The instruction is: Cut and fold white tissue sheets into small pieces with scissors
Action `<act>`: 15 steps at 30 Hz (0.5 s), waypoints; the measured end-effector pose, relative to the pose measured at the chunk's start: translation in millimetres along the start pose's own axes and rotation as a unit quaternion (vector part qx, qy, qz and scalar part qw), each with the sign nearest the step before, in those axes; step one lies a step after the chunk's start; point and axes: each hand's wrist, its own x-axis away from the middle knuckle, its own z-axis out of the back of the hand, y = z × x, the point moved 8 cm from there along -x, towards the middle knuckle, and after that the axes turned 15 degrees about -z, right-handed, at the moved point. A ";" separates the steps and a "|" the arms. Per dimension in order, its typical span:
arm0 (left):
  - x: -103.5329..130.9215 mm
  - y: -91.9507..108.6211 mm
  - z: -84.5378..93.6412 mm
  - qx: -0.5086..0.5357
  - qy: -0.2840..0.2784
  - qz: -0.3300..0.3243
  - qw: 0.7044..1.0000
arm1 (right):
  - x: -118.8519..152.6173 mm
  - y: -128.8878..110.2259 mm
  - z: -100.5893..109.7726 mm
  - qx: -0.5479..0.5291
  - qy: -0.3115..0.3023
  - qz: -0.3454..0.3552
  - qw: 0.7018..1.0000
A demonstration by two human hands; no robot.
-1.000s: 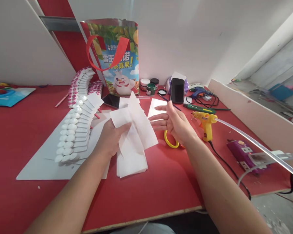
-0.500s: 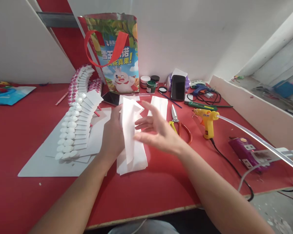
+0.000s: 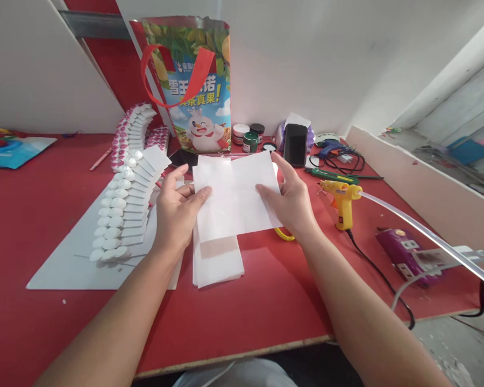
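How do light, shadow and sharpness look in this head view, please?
Head view: the thin white rectangular paper sheet is bright and shades the narrow white paper stack below; head view: the yellow plastic glue gun looks fairly sharp.

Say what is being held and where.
White paper: the left hand grips its left edge, the right hand its right edge.

pale wall (image 3: 314,70) | red table (image 3: 258,306) (front edge (image 3: 234,357) rough) | low partition (image 3: 431,180) | speckled grey floor (image 3: 463,352)

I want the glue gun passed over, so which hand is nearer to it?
Right: the right hand is just left of the yellow glue gun; the left hand is farther left.
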 end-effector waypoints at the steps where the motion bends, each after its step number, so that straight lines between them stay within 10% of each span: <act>1: -0.6 0.6 0.6 0.006 0.006 -0.002 1.000 | 1.3 -2.8 2.1 0.011 0.014 0.017 1.000; 8: 5.8 6.0 -19.2 -0.006 -0.116 -0.009 0.993 | 4.5 -12.5 1.1 0.043 0.022 0.108 0.993; 15: 0.9 1.0 -8.6 0.008 -0.063 -0.004 0.998 | -0.8 -11.8 2.4 0.042 -0.046 0.088 0.994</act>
